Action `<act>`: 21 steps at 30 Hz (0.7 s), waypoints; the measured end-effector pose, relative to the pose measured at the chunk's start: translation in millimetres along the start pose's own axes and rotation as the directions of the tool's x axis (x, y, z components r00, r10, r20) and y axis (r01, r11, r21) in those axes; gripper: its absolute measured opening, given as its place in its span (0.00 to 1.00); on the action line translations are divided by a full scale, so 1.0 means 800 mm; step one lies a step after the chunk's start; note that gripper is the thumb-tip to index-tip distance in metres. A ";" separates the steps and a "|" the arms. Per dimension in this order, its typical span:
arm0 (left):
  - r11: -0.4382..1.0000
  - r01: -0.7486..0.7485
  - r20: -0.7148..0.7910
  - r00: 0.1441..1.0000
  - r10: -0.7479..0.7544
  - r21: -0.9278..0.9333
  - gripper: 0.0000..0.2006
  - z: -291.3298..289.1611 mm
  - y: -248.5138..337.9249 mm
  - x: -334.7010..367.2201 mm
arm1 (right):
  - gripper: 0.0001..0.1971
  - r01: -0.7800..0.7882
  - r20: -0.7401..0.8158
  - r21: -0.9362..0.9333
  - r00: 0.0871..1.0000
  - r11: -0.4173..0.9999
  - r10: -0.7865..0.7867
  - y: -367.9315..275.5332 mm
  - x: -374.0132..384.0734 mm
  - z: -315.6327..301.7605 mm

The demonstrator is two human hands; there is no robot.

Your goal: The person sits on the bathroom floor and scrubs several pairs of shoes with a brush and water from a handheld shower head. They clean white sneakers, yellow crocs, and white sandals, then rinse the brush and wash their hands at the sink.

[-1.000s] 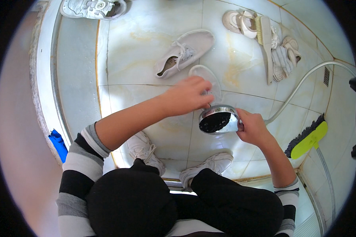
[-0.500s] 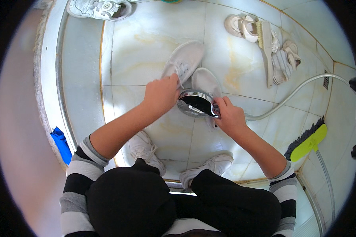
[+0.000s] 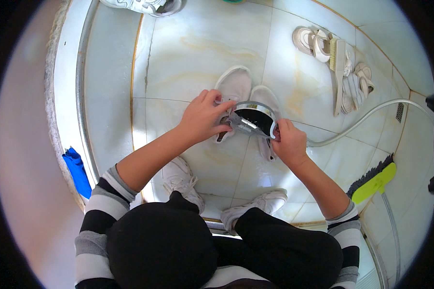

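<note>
Left hand (image 3: 207, 115) at the near end of the left canvas shoe (image 3: 236, 83), the one on the person's left of a pale pair. Thumb and fingers apart, over the lacing and opening; the shoe lies partly under and between them, its toe sticking out beyond the fingertips, pointing away from the person. Contact looks likely, but cannot tell whether the fingers pinch the shoe.

Right hand (image 3: 291, 143) closed around the handle of a shiny shower head (image 3: 255, 117), with the head reaching leftward out of the fist, toward the left fingers. Cannot tell if it touches them. Shower head is above both shoes in this view, covering part of each.

Right canvas shoe (image 3: 265, 98) just beside the left one, roughly parallel, toe also pointing away; its middle is hidden by the shower head, heel end just left of the right hand. Both on pale floor tiles (image 3: 193, 62).

Hose (image 3: 349, 130) runs from near the right fist off to the right, curving past the drain grate (image 3: 400, 111). Upper right: scrub brush (image 3: 340, 79) lying across small pale sandals (image 3: 313, 43). Right side: green broom head (image 3: 375, 182) with dark bristles. Far left: blue cloth-like item (image 3: 77, 172). Top: white sneaker (image 3: 152, 6), cut off by the edge.
</note>
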State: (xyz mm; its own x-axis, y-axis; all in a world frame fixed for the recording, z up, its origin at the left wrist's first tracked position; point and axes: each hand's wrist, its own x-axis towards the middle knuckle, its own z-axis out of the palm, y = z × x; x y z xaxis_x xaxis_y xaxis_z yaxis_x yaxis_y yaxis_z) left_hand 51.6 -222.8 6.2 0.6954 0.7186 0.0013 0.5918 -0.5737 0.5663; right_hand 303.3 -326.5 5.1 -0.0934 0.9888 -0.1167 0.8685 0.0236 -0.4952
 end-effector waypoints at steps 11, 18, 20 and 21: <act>0.913 -0.403 0.055 0.915 0.400 0.062 0.13 0.022 -0.018 -0.001 | 0.19 -0.022 0.124 0.251 0.992 0.968 -0.010 0.002 0.021 -0.035; 0.783 -0.600 0.211 0.797 0.566 0.167 0.14 0.014 -0.007 0.033 | 0.18 -0.186 0.113 0.327 0.981 0.926 0.158 0.006 0.016 -0.068; 0.757 -0.637 0.183 0.769 0.613 0.142 0.14 0.025 0.004 0.036 | 0.16 -0.122 0.017 0.320 0.992 0.940 0.123 0.009 0.018 -0.074; 0.743 -0.656 0.168 0.753 0.636 0.130 0.14 0.031 0.010 0.036 | 0.15 -0.113 -0.006 0.306 0.993 0.945 0.121 0.011 0.019 -0.076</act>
State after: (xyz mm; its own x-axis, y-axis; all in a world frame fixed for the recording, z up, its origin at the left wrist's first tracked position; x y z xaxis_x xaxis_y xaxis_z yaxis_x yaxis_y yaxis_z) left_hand 86.5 -216.5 -9.2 0.9686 0.1106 0.2225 0.0364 -0.9490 0.3132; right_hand 339.2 -301.9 51.2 0.0150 0.9853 -0.1703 0.6829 -0.1345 -0.7180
